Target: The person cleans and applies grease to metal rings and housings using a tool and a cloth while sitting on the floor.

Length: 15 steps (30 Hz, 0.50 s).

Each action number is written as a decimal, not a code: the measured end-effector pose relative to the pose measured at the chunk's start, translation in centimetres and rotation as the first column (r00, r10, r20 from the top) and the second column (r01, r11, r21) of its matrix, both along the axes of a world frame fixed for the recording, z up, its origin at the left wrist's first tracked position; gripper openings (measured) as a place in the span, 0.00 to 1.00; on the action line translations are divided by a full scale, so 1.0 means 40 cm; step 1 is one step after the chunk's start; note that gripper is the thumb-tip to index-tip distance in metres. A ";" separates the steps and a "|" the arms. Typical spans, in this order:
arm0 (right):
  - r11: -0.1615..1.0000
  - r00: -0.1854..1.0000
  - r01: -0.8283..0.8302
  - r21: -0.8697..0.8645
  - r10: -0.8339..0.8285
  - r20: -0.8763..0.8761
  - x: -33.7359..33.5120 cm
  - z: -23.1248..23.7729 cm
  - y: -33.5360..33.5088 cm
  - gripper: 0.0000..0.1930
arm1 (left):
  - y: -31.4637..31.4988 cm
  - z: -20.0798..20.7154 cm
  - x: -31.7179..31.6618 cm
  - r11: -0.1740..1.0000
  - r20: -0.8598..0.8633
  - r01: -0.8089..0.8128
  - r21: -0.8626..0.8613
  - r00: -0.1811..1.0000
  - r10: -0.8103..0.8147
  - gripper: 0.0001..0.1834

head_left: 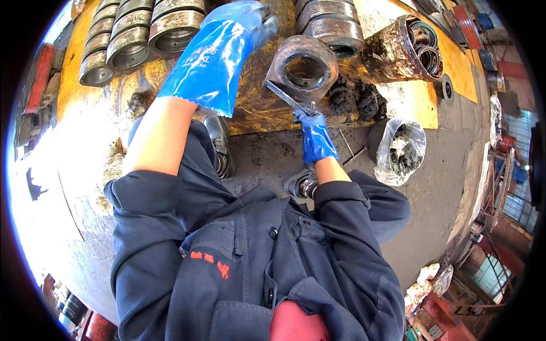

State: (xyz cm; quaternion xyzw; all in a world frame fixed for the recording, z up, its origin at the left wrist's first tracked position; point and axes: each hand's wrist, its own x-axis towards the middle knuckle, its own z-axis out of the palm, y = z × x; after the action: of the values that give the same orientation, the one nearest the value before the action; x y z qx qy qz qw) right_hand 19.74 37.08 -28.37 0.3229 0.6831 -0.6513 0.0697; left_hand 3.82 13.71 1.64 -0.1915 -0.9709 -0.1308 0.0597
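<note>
My left hand [242,20], in a long blue rubber glove, reaches to the far side of the yellow work surface [250,113]. Its fingers curl to the right between two groups of metal rings; whatever they hold, if anything, is hidden. My right hand [313,128], also gloved in blue, is closed round a narrow grey metal bar-shaped tool [287,95]. That tool slants up and left, its far end close to the lower left edge of a thick greasy metal ring [305,62]. The ring's round opening faces me. Dark greasy clumps [355,98] lie right of it.
Stacked metal rings [128,54] stand in rows at the far left, with more rings [330,25] behind the near one. At right are a grimy drum [398,50] with coils inside, a small roller [445,88] and a plastic-lined bucket [401,150] of dark waste.
</note>
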 end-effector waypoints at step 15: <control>1.000 0.995 0.018 -0.010 -0.019 -0.096 0.055 0.060 0.138 0.12 | -0.036 0.028 0.008 0.962 -0.223 0.224 0.158 0.957 -0.186 0.16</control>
State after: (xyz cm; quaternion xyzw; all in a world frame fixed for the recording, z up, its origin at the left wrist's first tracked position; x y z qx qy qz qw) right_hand 21.92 42.62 -25.95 0.2970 0.6797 -0.6699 0.0323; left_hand 4.13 12.26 2.76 -0.2978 -0.9182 -0.2038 0.1634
